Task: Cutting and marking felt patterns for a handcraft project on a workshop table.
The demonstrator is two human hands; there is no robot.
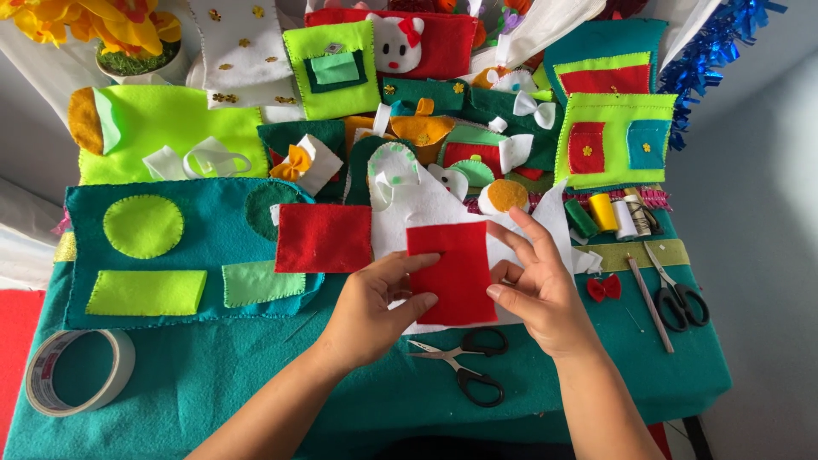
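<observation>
Teal desk [596, 358], crowded with felt pieces. Left hand [375, 311] and right hand [532, 290] pinching red felt rectangle [452, 273] on white felt [426, 204]; not stitched yet, scissors [464, 362] near.

Red felt rectangle [452, 273]: upright, long side vertical, flat on white felt sheet [434, 209]. Left hand [375, 311] pinches its left edge, right hand [537, 290] its right edge. White sheet lies mid-bench, irregular outline, partly under the red piece.
</observation>
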